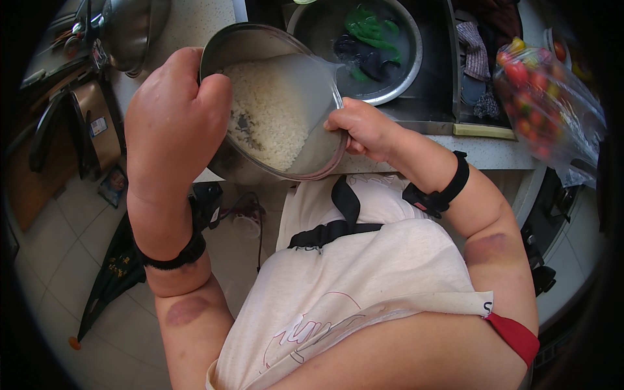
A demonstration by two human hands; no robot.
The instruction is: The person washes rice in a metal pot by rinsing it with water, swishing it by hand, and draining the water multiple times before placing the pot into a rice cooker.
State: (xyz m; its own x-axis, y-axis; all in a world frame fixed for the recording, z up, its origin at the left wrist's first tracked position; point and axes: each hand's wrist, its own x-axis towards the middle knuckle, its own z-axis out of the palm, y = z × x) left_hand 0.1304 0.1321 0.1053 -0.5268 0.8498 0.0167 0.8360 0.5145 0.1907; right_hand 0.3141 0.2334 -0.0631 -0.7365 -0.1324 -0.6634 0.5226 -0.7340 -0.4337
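Note:
Between my hands I hold a round metal pot (323, 156) tilted toward the sink. White rice (270, 117) lies in it, with cloudy water gathered at its far right side. Water appears to run over the rim there toward a metal basin (408, 77). My left hand (179, 117) is closed on the pot's left rim. Closed on the right rim is my right hand (364, 129), thumb on top and fingers curled below. Inside the basin, a green cloth (370, 29) and a dark cloth (377, 65) sit in water.
The basin stands in a dark sink (434, 97). At the right, a clear plastic bag (549, 110) holds small red and yellow tomatoes, near a striped cloth (473, 49). A large metal pan (133, 32) is at the far left. A folded umbrella (110, 279) lies lower left.

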